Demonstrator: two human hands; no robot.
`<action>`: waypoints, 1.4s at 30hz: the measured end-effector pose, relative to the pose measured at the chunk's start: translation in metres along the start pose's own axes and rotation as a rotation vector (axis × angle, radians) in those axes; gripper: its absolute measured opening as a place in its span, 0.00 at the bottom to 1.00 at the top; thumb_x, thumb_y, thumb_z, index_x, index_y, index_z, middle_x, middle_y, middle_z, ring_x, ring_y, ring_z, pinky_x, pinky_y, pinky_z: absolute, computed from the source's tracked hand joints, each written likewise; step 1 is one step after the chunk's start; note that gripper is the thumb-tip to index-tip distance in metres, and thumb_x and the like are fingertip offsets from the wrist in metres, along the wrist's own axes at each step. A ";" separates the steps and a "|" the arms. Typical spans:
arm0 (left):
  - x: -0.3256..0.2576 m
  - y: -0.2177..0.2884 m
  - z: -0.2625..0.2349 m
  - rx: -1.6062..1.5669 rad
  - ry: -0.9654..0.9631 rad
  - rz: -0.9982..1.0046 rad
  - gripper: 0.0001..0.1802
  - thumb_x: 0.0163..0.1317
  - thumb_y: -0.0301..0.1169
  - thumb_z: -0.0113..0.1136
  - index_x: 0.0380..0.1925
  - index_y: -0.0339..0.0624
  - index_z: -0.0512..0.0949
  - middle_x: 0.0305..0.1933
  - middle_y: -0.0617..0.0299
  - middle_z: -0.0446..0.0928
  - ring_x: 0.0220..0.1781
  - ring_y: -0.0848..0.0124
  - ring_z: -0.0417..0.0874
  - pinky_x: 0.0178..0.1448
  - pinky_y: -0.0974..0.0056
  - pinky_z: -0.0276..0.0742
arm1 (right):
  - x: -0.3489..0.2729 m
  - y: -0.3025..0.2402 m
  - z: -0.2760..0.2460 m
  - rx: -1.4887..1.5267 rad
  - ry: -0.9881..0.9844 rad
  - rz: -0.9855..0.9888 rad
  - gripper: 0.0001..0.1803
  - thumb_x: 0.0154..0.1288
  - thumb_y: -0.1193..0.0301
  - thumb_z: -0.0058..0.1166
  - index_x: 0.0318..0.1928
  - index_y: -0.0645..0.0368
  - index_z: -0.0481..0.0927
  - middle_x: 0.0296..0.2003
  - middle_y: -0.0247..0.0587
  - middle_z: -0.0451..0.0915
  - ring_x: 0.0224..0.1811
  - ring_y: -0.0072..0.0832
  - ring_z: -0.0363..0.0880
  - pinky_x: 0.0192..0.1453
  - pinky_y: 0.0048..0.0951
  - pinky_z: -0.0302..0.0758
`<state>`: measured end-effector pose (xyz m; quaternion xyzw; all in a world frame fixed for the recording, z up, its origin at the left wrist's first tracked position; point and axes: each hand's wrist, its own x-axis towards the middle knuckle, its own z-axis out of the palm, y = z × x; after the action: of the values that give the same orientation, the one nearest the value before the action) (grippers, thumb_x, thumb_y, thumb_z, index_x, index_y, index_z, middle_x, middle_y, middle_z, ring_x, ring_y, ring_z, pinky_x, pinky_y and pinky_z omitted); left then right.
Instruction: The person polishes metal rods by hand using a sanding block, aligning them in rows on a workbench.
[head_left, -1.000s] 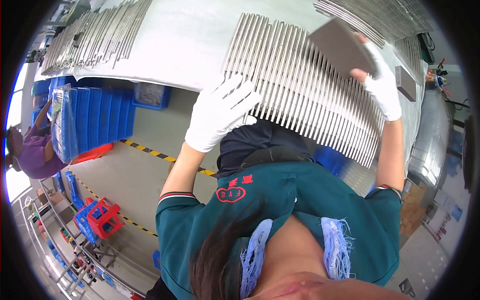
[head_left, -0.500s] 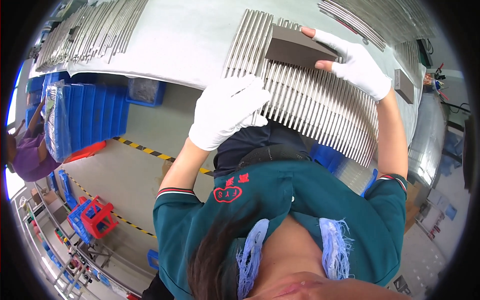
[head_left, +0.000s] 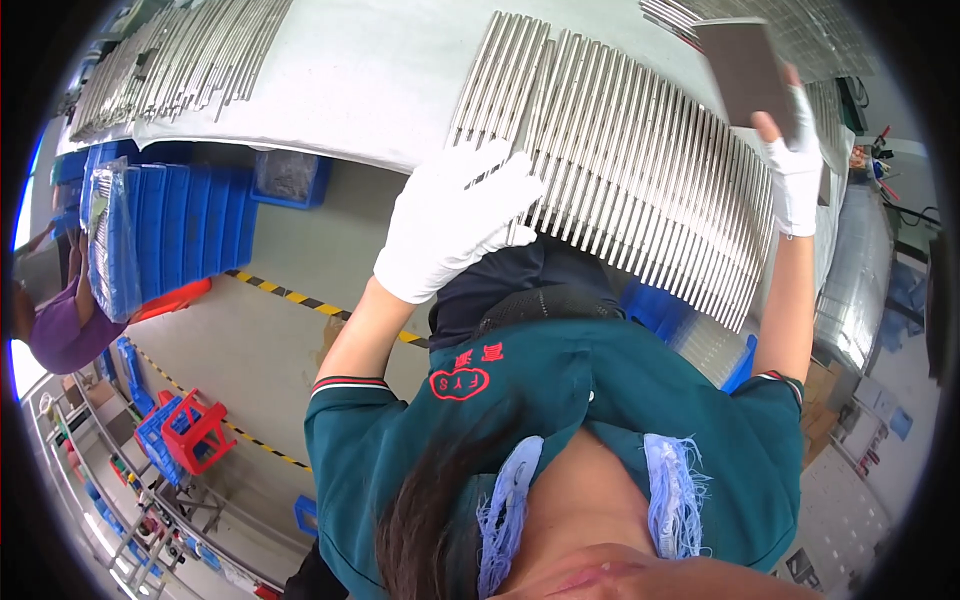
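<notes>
A row of slender metal rods [head_left: 640,160] lies side by side on the white-covered table, their near ends reaching over its front edge. My left hand [head_left: 450,225], in a white glove, lies over the near ends of the leftmost rods with its fingers stretched out; some rod metal shows between them. At the far right, my right hand [head_left: 797,180] wears a white glove with bare thumb and fingertip. It is closed on a dark grey-brown rectangular block [head_left: 742,70], lifted away from the row and slightly blurred.
More rods [head_left: 190,65] lie at the table's far left, and others at the back right. Blue bins [head_left: 200,225] stand on the floor to the left, beside a person in a purple top [head_left: 75,325]. A red stool [head_left: 197,432] and yellow-black floor tape are further down.
My right hand has moved right with the block, off the rods, and the block has turned more upright. The rods under it are now uncovered. My left hand has barely moved.
</notes>
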<state>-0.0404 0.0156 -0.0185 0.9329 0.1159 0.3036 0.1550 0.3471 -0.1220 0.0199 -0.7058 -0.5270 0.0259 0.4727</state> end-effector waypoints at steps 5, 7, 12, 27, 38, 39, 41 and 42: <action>-0.003 -0.002 -0.004 0.059 -0.140 -0.003 0.32 0.51 0.47 0.72 0.56 0.50 0.83 0.61 0.60 0.81 0.66 0.56 0.79 0.69 0.48 0.73 | -0.010 0.040 -0.029 -0.182 0.373 0.071 0.39 0.70 0.63 0.68 0.76 0.59 0.67 0.70 0.47 0.73 0.71 0.32 0.72 0.75 0.32 0.65; -0.002 -0.003 -0.007 0.095 -0.267 -0.016 0.36 0.50 0.50 0.71 0.60 0.51 0.81 0.64 0.59 0.79 0.69 0.55 0.76 0.72 0.47 0.68 | -0.016 0.055 -0.033 -0.176 0.478 0.061 0.39 0.70 0.62 0.68 0.75 0.61 0.67 0.70 0.49 0.74 0.72 0.34 0.71 0.76 0.33 0.64; 0.002 -0.014 -0.010 0.123 -0.308 0.028 0.43 0.52 0.63 0.62 0.63 0.50 0.80 0.65 0.55 0.80 0.71 0.52 0.76 0.76 0.46 0.67 | -0.025 0.071 -0.036 -0.229 0.580 0.072 0.40 0.68 0.60 0.69 0.74 0.63 0.68 0.69 0.51 0.74 0.73 0.37 0.70 0.77 0.35 0.63; 0.029 -0.052 0.004 -0.890 0.168 -0.494 0.43 0.75 0.59 0.50 0.76 0.37 0.61 0.78 0.47 0.65 0.82 0.53 0.61 0.85 0.49 0.53 | -0.026 0.059 -0.028 -0.236 0.551 0.064 0.39 0.68 0.62 0.71 0.74 0.59 0.68 0.65 0.50 0.77 0.67 0.33 0.75 0.73 0.32 0.67; 0.045 -0.062 0.004 -1.374 0.260 -0.668 0.48 0.75 0.60 0.50 0.78 0.31 0.54 0.81 0.40 0.56 0.82 0.52 0.59 0.86 0.52 0.54 | -0.036 0.045 0.001 -0.156 0.357 -0.021 0.40 0.68 0.67 0.71 0.77 0.52 0.67 0.71 0.43 0.73 0.71 0.30 0.73 0.72 0.29 0.70; 0.048 -0.067 0.005 -1.241 0.240 -0.631 0.46 0.75 0.59 0.51 0.78 0.34 0.56 0.81 0.41 0.58 0.82 0.52 0.59 0.86 0.51 0.54 | -0.035 0.045 0.000 -0.166 0.394 -0.022 0.40 0.68 0.67 0.71 0.76 0.53 0.67 0.70 0.44 0.74 0.70 0.30 0.73 0.72 0.29 0.70; 0.059 -0.081 0.008 -0.981 0.178 -0.535 0.41 0.75 0.56 0.52 0.77 0.40 0.61 0.81 0.45 0.60 0.81 0.52 0.61 0.85 0.50 0.54 | -0.032 0.046 -0.005 -0.136 0.485 0.003 0.40 0.67 0.66 0.71 0.76 0.57 0.67 0.68 0.46 0.76 0.69 0.31 0.74 0.72 0.30 0.70; 0.068 -0.087 0.011 -0.678 0.111 -0.431 0.35 0.75 0.52 0.53 0.73 0.42 0.67 0.75 0.46 0.66 0.77 0.51 0.67 0.81 0.50 0.59 | -0.030 0.047 -0.009 -0.096 0.535 0.028 0.40 0.67 0.66 0.71 0.75 0.59 0.67 0.67 0.47 0.77 0.68 0.32 0.75 0.72 0.30 0.69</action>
<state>0.0090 0.1145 -0.0223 0.7654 0.2105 0.3351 0.5075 0.3725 -0.1506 -0.0210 -0.7163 -0.3740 -0.1800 0.5610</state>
